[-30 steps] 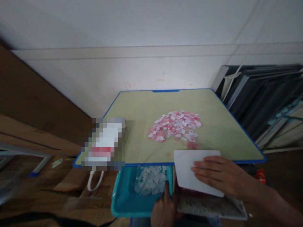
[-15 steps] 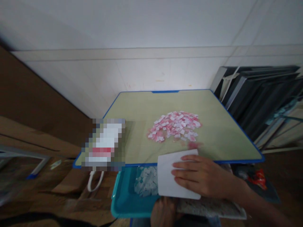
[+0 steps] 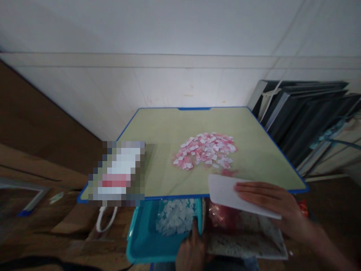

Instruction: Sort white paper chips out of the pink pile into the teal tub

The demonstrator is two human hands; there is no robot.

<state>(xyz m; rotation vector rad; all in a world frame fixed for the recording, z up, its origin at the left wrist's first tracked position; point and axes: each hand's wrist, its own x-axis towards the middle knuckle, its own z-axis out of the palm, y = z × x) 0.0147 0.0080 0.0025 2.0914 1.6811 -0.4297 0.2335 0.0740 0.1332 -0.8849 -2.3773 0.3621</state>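
Note:
My right hand (image 3: 267, 197) holds a white card (image 3: 228, 194) at the table's near edge, its fingers laid flat along the top face; the thumb is hidden underneath. The card is tilted. Low in the picture, my left hand (image 3: 191, 248) has its index finger stretched forward by the right side of a teal basin (image 3: 146, 246), with the other fingers folded and partly hidden. A clear bag of small white pieces (image 3: 176, 218) lies in the basin. Beyond the card, a heap of pink and white paper-like pieces (image 3: 207, 148) spreads over the tabletop.
The pale green table (image 3: 160, 124) has a blue rim and stands against the wall. A blurred-out white object (image 3: 121, 169) occupies its left side. Beneath the card is a clear bag with pinkish-red contents (image 3: 224, 216). Dark panels (image 3: 304, 120) lean at the right.
My right hand has moved right with the card and tipped it, uncovering the basin's right side and the pinkish bag. My left hand's index finger now points forward.

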